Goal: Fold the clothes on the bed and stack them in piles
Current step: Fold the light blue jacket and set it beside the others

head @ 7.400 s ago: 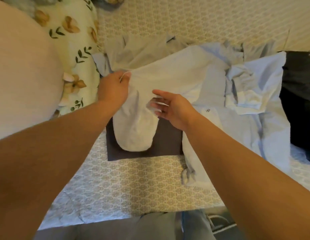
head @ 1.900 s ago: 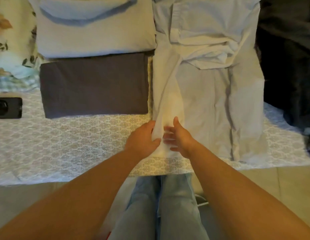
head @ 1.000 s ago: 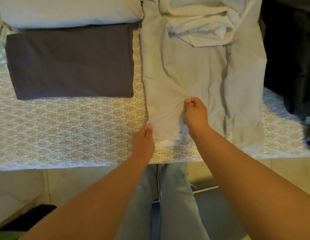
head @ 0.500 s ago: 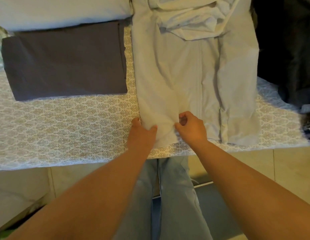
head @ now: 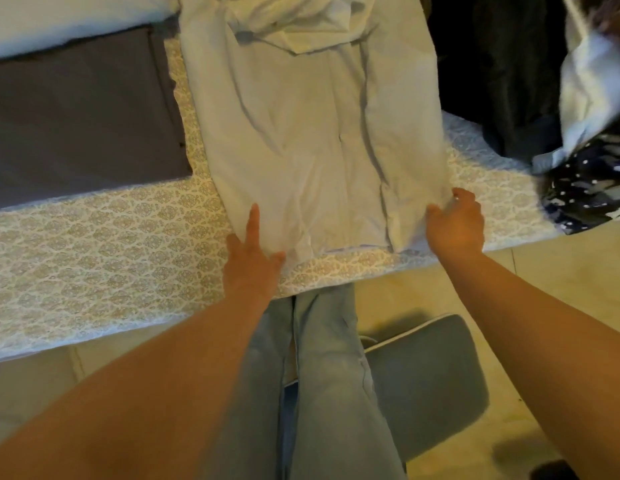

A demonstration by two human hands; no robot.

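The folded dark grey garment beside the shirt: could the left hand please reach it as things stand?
Probably yes: the left hand rests at the pale shirt's corner, and only bare bedspread separates it from the dark grey garment.

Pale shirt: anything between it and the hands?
Nothing visible. The left hand rests on the pale shirt's near-left hem corner; the right hand grips the near-right corner.
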